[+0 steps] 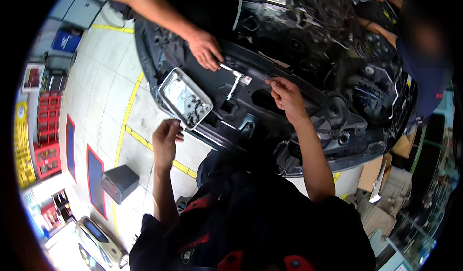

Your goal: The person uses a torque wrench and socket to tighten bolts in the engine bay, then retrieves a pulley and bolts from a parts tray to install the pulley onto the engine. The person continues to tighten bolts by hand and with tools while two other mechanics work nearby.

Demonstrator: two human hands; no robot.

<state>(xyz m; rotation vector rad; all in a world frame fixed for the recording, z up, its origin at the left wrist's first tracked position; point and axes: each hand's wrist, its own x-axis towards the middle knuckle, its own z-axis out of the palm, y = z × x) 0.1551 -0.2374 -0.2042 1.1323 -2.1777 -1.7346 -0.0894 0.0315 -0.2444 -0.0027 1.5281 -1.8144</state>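
My left hand (167,138) is beside the near left corner of a light metal tray (209,108), its fingers loosely bent and apart. Small dark parts (195,108) lie in the tray. Over the car's black front panel (308,95), my right hand (287,98) has its fingers curled and thumb and forefinger together; whatever is between them is too small to make out. Left of it, a silver T-shaped metal tool or bracket (236,83) rests on the panel. Another person's hand (205,49) reaches in from the upper left, fingertips by the end of that metal piece.
The open engine bay (308,25) stretches across the far side. A second person (427,78) leans over its right side. A dark bin (120,183) stands on the tiled floor with yellow lines (126,131) at left. Cardboard (374,174) lies at the right.
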